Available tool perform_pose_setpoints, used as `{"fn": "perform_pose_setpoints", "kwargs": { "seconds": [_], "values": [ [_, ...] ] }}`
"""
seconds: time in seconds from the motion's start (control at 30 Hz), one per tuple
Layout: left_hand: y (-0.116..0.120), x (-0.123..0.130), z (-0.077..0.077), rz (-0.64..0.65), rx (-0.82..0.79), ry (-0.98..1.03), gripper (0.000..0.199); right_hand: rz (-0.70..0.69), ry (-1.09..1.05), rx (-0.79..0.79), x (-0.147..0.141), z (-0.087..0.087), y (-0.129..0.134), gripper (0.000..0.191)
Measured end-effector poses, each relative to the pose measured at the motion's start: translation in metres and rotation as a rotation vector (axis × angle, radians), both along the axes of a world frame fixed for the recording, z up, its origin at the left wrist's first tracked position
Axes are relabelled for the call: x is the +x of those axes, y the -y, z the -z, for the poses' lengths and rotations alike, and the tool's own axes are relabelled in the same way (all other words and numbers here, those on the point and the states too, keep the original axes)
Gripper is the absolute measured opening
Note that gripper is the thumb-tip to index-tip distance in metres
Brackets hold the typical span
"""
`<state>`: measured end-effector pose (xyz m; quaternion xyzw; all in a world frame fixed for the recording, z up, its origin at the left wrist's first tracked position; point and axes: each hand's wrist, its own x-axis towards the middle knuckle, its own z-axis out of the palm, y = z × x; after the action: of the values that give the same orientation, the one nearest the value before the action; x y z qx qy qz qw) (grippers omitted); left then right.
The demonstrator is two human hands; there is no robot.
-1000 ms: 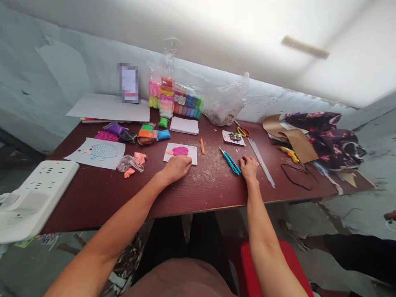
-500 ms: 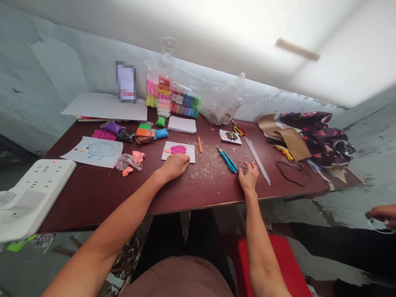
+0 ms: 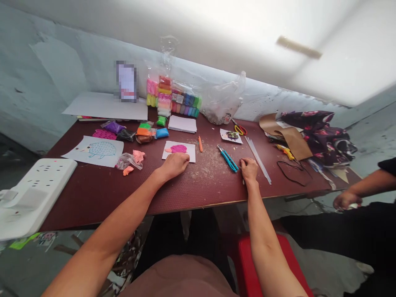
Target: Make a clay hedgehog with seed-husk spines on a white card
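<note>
My left hand (image 3: 176, 166) is curled closed over the near edge of a white card (image 3: 191, 154). On the card lies a flat magenta clay shape (image 3: 178, 149) with a peach pointed end. Whatever is between those fingertips is too small to make out. My right hand (image 3: 249, 170) rests on the table with its fingers bent together; their contents are hidden. A teal utility knife (image 3: 229, 160) lies just left of it, and clear glue sticks (image 3: 258, 161) lie to its right. An orange pen-like tool (image 3: 200, 144) is beyond the left hand.
Pale shavings (image 3: 210, 163) litter the mid-table. Clay packets (image 3: 145, 132), a blue hedgehog drawing (image 3: 95, 150) and a power strip (image 3: 52, 185) are leftward. Scissors (image 3: 240, 130), a small hedgehog card (image 3: 231, 136) and a yellow glue gun (image 3: 285, 152) sit rightward. Another person's hand (image 3: 346, 200) is at right.
My right hand's fingers, more spread over small dark bits before, have drawn together. My left hand stays at the card. The other person's hand has moved leftward into view.
</note>
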<state>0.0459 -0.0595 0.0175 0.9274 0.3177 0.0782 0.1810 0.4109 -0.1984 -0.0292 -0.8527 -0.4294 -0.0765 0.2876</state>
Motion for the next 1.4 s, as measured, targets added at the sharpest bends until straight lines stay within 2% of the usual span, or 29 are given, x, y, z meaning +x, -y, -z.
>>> {"fn": "perform_pose_setpoints", "kwargs": {
  "seconds": [0.17,0.3,0.5,0.73,0.9,1.03,1.13,1.23,1.33,1.4],
  "values": [
    [0.000,0.000,0.000,0.009,0.004,0.007,0.033,0.064,-0.007,0.028,-0.007,-0.001,0.035,0.032],
    [0.000,0.000,0.002,0.004,0.009,0.019,0.032,0.033,-0.032,0.101,-0.011,-0.001,0.045,0.037],
    [-0.002,0.000,0.004,-0.001,0.025,0.048,0.031,-0.060,-0.063,-0.059,-0.021,-0.001,0.045,0.037],
    [-0.007,-0.003,0.005,0.017,0.052,0.077,0.032,-0.075,-0.043,0.062,-0.060,0.008,0.070,0.033],
    [-0.008,-0.003,0.005,-0.012,0.067,0.093,0.030,-0.077,-0.057,0.132,-0.096,0.014,0.075,0.023],
    [-0.012,-0.007,0.001,-0.138,0.062,0.170,0.028,-0.098,-0.022,0.119,-0.130,0.026,0.060,0.017],
    [-0.018,-0.014,-0.002,-0.259,0.066,0.239,0.029,-0.169,-0.014,0.115,-0.150,0.033,0.031,0.019],
    [-0.024,-0.020,-0.004,-0.346,0.068,0.260,0.031,-0.270,-0.052,0.094,-0.161,0.034,-0.006,0.024],
    [-0.025,-0.020,-0.001,-0.353,0.053,0.233,0.028,-0.350,-0.103,0.052,-0.165,0.028,-0.042,0.027],
    [-0.023,-0.015,0.003,-0.272,0.049,0.218,0.025,-0.371,-0.115,0.006,-0.166,0.023,-0.060,0.026]
  ]
}}
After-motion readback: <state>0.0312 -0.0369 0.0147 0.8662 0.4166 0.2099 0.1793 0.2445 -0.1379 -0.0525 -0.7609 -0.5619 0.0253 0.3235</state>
